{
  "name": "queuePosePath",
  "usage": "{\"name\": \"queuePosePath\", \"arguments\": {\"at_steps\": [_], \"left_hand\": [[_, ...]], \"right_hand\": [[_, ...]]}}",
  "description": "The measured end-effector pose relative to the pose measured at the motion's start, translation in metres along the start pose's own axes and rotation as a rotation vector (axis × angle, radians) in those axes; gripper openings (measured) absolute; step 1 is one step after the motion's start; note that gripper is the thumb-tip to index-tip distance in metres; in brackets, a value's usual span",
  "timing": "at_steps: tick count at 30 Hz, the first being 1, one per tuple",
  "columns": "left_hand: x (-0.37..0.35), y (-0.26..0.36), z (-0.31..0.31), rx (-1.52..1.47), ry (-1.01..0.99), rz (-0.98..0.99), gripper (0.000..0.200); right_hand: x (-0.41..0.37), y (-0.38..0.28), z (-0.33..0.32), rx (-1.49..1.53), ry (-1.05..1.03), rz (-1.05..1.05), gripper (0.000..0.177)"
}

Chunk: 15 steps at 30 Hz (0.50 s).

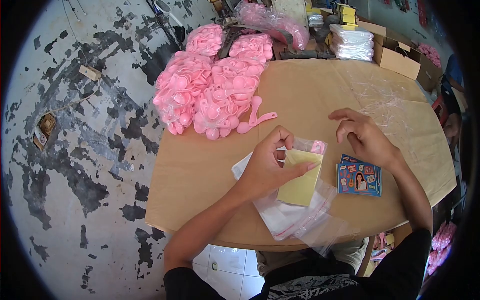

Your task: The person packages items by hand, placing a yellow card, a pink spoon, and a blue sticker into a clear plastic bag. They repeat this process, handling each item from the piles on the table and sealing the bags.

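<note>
My left hand (267,167) is closed on a yellow card (301,187), its thumb lying across the front. Clear plastic shows around the card's top, with a small pink piece (317,146) at the upper corner. Beneath the card, several clear plastic bags (295,217) lie fanned out toward the table's near edge. My right hand (367,137) hovers just above a small stack of blue printed cards (358,179). Its fingers are bent and apart, and I see nothing between them.
Bulging clear bags of pink spoons (225,95) crowd the table's back left, with loose pink spoons (257,119) beside them. Thin clear strips (387,107) litter the right side. Stacked plastic packs (351,42) and a cardboard box (398,55) stand behind. Another person's arm (454,85) shows far right.
</note>
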State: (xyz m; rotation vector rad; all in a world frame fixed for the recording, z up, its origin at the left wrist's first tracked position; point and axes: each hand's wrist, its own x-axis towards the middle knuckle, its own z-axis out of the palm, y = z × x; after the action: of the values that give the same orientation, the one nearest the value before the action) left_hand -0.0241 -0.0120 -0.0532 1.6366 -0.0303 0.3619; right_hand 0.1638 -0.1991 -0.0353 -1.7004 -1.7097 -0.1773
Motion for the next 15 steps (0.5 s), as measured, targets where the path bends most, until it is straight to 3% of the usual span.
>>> {"name": "queuePosePath", "arguments": {"at_steps": [3, 9, 15], "left_hand": [[0.0008, -0.0024, -0.0008, 0.003, -0.005, 0.016, 0.042], [0.0016, -0.0059, 0.0005, -0.013, -0.014, 0.041, 0.042], [0.0000, -0.0013, 0.0024, -0.032, -0.012, -0.005, 0.040]], "right_hand": [[-0.0010, 0.0012, -0.0070, 0.062, -0.178, 0.217, 0.025], [-0.0016, -0.0007, -0.0031, -0.002, -0.071, -0.002, 0.020], [-0.0021, 0.0014, -0.0016, 0.031, -0.164, 0.086, 0.015]]}}
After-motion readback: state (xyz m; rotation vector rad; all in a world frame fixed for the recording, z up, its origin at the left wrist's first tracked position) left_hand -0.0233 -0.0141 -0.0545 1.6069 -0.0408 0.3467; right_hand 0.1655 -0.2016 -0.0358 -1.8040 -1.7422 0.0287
